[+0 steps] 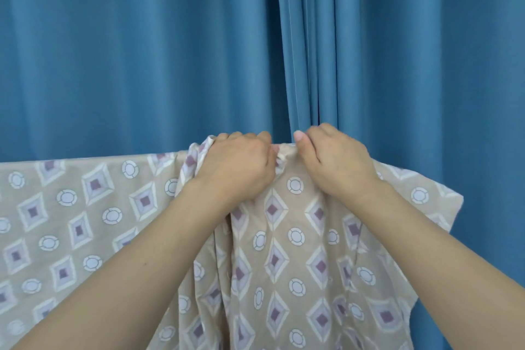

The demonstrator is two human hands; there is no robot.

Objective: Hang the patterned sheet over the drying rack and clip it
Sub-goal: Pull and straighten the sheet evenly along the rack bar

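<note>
The patterned sheet point(85, 221), beige with purple diamonds and white rings, hangs along a line from the left edge to the middle of the head view. Its top edge is flat on the left and bunched in the middle. My left hand point(238, 162) grips the bunched top edge. My right hand point(335, 162) grips the same edge just to the right, thumb up. The two hands are nearly touching. The sheet's right part droops down from my right wrist to a loose corner point(451, 202). The drying rack is hidden under the cloth. No clip is in view.
Blue pleated curtains point(142, 51) fill the whole background right behind the sheet, with a seam where two panels meet point(289, 65) above my hands.
</note>
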